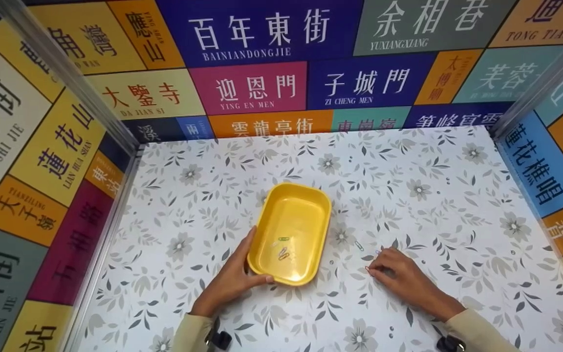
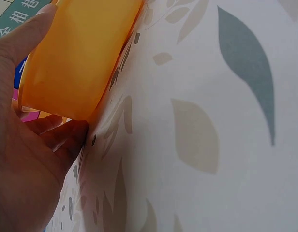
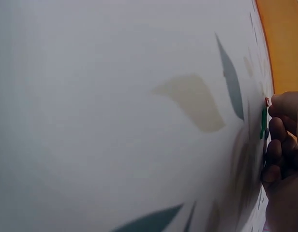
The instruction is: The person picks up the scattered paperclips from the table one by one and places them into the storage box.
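A yellow plastic tray stands on the table, its long side running away from me. My left hand grips its near left corner, thumb at the near rim and fingers along the outer side; the left wrist view shows them round the tray wall. Inside lie a green paper clip and orange-red paper clips. Right of the tray, my right hand pinches a red paper clip between thumb and forefinger, low over the table. A green paper clip lies just beyond those fingertips.
The tabletop has a white covering printed with grey leaves and flowers. Panels with coloured street-name signs close it in at the back, left and right. A small pale purple piece shows beside the right knuckles.
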Demonstrator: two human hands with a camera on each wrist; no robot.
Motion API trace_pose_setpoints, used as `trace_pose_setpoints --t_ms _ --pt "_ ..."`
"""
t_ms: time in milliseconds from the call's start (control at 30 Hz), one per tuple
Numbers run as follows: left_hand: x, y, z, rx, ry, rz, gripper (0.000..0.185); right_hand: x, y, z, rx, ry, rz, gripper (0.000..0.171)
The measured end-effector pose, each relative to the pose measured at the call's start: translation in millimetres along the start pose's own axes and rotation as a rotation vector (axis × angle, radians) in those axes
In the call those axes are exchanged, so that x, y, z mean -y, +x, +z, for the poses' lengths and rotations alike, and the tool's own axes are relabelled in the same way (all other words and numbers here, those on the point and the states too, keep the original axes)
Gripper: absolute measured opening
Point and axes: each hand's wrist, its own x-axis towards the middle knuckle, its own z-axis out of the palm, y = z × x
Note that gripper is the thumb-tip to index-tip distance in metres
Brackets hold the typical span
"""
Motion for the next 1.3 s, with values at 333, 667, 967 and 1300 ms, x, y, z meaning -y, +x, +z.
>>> trace_pose_setpoints --t_ms 333,667,967,1300 --pt "1.0 1.0 -0.2 0.016 -0.038 0.006 0.136 -4.5 -6.8 0.0 0.008 -0.003 -0.046 0.031" --pt "1.1 1.7 -1.1 0.024 -0.042 0.015 0.135 -8.5 -9.8 -2.1 0.014 -0.061 -0.12 0.031" --pt "0.5 1.6 -0.5 0.013 -0.035 0.018 0.136 -9.5 -7.2 -6.1 0.03 -0.174 -0.228 0.02" --pt "1.0 0.5 0.3 0.004 -0.029 0.007 0.136 -7.6 -7.0 -4.3 0.051 -0.24 -0.26 0.015"
